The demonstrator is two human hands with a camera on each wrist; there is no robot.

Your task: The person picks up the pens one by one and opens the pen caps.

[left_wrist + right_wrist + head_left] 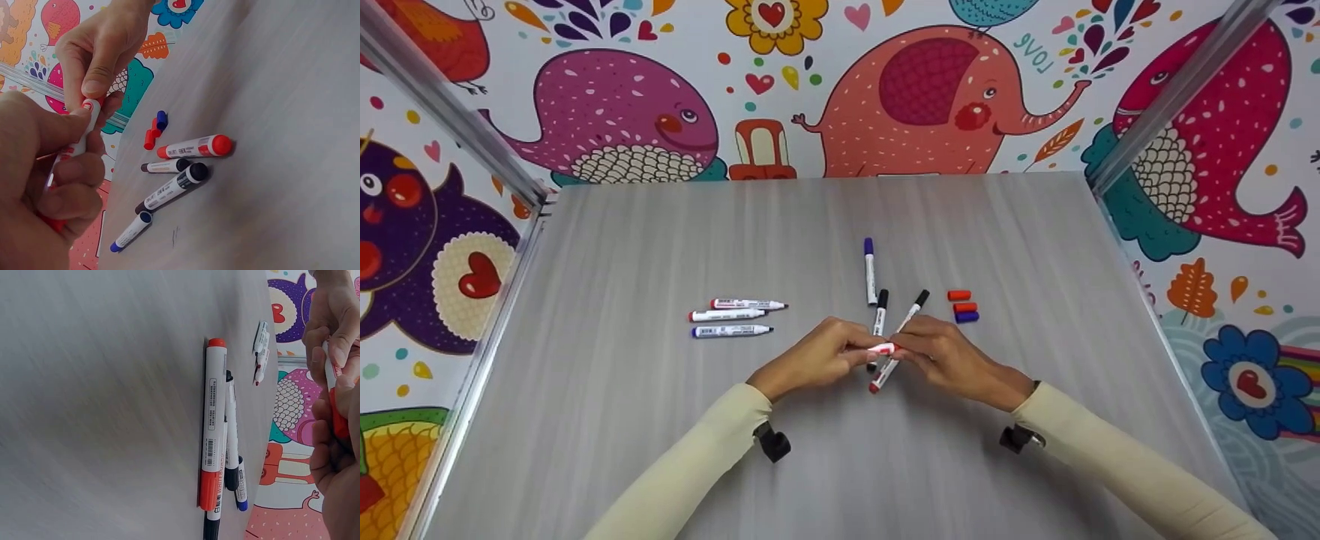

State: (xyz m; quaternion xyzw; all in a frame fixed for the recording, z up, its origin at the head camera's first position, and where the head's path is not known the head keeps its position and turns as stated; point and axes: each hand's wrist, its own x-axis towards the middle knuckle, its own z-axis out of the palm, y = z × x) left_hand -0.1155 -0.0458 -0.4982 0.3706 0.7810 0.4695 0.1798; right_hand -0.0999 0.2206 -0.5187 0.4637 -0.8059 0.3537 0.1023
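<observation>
Both hands meet over the middle of the table at a red marker (883,349). My left hand (826,352) grips its white barrel (79,145), fingers curled round it in the left wrist view. With thumb and fingers, my right hand (956,364) pinches the red cap (338,417) end. Below the hands lie a capped red marker (194,147), two black-capped markers (165,166) and a blue-capped marker (131,232). In the head view the hands partly cover these, except the blue-capped one, which lies farther back.
Left of the hands lie three uncapped markers, two red (748,304) and one blue (732,331), tips pointing right. To the right sit two loose red caps (959,295) and a blue cap (967,317). Patterned walls and metal posts (1170,97) border the grey table (622,247).
</observation>
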